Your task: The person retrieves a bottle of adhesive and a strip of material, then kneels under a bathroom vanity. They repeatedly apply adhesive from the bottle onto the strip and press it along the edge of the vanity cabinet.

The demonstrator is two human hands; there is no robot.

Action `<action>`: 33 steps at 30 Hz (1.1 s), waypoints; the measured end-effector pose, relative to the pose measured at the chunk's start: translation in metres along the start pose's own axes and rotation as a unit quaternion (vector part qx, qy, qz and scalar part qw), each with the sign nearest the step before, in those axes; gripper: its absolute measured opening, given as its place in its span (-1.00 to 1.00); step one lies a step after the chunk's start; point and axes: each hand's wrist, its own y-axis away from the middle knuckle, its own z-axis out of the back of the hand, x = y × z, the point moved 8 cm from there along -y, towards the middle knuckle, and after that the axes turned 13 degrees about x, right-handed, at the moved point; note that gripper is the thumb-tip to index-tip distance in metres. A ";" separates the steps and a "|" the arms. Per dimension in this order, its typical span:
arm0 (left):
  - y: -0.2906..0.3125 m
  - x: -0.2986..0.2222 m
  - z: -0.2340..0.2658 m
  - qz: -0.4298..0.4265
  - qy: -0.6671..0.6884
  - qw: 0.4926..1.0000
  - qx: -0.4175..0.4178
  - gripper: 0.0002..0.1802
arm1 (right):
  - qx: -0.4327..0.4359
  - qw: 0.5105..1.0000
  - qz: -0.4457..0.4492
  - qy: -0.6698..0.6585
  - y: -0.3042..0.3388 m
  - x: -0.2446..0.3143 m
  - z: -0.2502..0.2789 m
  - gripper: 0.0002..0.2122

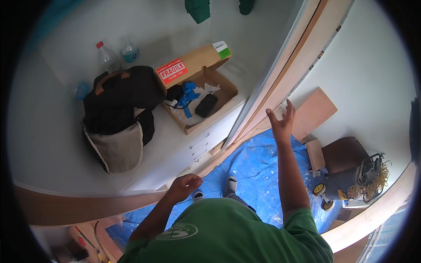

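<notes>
My right hand (283,121) is raised in front of the wooden door frame (274,94), thumb and fingers apart, with nothing in it. My left hand (185,186) hangs lower, in front of the white shelf's edge, its fingers curled in and nothing showing in them. On the shelf (162,155), an open cardboard box (193,125) holds a black case (206,105), a bundled blue strip (189,94) and crumpled white plastic. Left of the box lies a black bag (125,96) with a beige flap (118,149).
Behind the bag stand a red-capped bottle (107,59) and a clear bottle (130,52). A blue sheet (258,171) covers the floor around my feet. To the right are a wooden board (313,111), a brown panel (345,154) and a wheeled grey machine with coiled yellow hose (366,186).
</notes>
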 end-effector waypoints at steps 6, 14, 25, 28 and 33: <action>-0.010 -0.018 0.006 -0.014 -0.012 0.987 -0.159 -0.79 | -0.011 1.000 -0.004 -0.028 -0.094 -0.014 -0.030 0.29; -0.019 0.008 -0.029 0.012 0.064 0.940 -0.335 -0.81 | 0.001 0.998 0.051 -0.038 -0.114 -0.035 -0.049 0.34; -0.017 -0.008 -0.067 0.053 -0.015 0.915 -0.401 -0.81 | -0.028 0.998 0.047 -0.035 -0.135 -0.073 -0.034 0.34; -0.012 -0.008 -0.067 0.075 -0.003 0.903 -0.423 -0.76 | -0.023 0.999 0.021 -0.042 -0.147 -0.080 -0.035 0.33; -0.013 0.001 -0.076 0.092 0.005 0.906 -0.413 -0.78 | -0.031 0.998 0.025 -0.041 -0.156 -0.097 -0.035 0.29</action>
